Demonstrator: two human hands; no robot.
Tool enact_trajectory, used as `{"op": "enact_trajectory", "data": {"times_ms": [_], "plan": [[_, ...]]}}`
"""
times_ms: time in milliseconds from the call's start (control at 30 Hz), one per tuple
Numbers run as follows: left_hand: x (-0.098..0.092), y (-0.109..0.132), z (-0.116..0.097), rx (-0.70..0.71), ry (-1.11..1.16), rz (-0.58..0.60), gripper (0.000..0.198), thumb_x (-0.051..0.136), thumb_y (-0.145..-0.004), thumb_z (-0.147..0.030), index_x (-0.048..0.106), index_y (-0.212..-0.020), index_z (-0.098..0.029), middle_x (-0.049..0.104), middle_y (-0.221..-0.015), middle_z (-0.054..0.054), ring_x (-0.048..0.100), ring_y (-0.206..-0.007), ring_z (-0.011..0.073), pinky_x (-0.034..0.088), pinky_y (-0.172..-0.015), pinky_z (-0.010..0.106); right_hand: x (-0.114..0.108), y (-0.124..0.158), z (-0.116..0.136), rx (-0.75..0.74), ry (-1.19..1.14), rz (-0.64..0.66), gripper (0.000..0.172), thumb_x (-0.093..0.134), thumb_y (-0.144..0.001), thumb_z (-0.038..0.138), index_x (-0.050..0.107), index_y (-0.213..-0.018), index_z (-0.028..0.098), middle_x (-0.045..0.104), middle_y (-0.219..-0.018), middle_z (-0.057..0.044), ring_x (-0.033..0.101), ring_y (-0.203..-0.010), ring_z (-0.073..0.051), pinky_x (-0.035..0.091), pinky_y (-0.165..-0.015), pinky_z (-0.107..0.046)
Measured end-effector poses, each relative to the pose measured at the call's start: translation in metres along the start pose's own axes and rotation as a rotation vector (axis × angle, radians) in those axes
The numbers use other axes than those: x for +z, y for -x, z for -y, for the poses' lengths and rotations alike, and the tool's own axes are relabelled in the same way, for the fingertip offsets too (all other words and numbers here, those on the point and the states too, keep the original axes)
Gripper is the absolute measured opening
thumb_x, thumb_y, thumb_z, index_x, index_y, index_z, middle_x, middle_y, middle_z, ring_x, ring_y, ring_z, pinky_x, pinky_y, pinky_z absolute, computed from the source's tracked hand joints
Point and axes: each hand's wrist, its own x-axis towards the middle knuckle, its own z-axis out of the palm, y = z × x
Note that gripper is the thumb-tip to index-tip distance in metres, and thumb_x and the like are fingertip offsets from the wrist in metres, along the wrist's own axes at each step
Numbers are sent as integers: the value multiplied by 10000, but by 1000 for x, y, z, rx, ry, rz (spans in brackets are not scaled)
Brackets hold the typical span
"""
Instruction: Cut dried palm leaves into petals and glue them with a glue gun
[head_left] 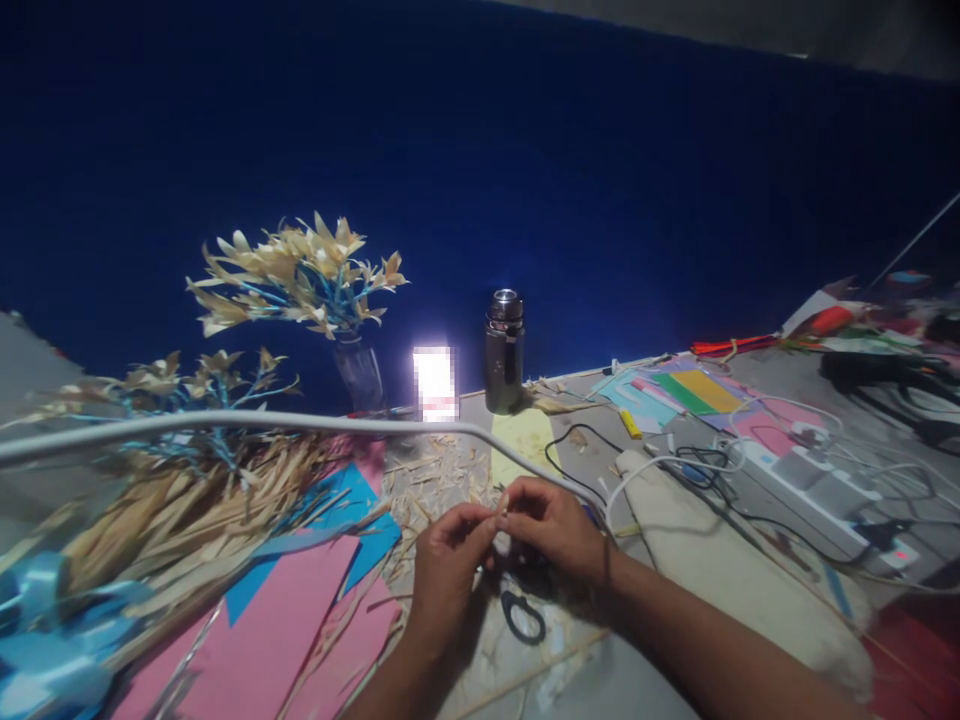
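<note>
My left hand (455, 548) and my right hand (551, 522) meet fingertip to fingertip above the middle of the work surface. The fingers of both are pinched together around something small and pale, too small to make out. Just below them lie black-handled scissors (523, 617), partly hidden by my hands. Pale dry scraps (442, 475) are scattered around and under my hands. A yellow paper sheet (521, 447) lies just beyond my fingers.
A dark flask (505, 352) stands behind my hands, beside a bright blurred light (436, 384). A glass vase (358, 372) holds dried flowers. Dry husks (172, 500) and pink paper (289, 620) lie left; a power strip (806, 495) lies right. A white cable (300, 422) crosses in front.
</note>
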Motion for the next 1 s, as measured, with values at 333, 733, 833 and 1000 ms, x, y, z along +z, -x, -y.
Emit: {"op": "enact_trajectory", "data": {"times_ms": [333, 733, 833, 1000], "plan": [[-4, -4, -5, -147, 250, 192, 263, 839, -724, -271, 594, -769, -188, 548, -538, -51, 450, -465, 75, 388, -505, 202, -3, -1, 1, -68, 30, 10, 246, 783, -778, 400, 692, -849, 182, 664, -738, -16, 601, -648, -149, 457, -590, -257], [-8, -10, -12, -186, 384, 240, 303, 832, -731, -203, 536, -792, -187, 564, -700, -54, 426, -496, 47, 362, -494, 198, -37, -22, 20, -130, 1041, -110, 148, 616, -876, 234, 708, -774, 179, 707, -805, -64, 606, -750, -196, 398, -698, -303], [-10, -12, -16, -163, 408, 221, 301, 838, -732, -193, 543, -791, -182, 556, -697, -58, 428, -496, 45, 374, -490, 198, -48, -21, 27, -96, 1102, -20, 93, 699, -817, 257, 728, -751, 197, 707, -762, -54, 596, -710, -201, 356, -655, -298], [-13, -16, -20, -116, 424, 157, 305, 851, -716, -192, 561, -811, -182, 594, -735, -37, 483, -537, 67, 424, -508, 213, -65, -13, 36, -19, 1222, 299, 433, 909, -489, 192, 753, -890, 237, 697, -825, -13, 572, -694, -194, 324, -587, -262]]}}
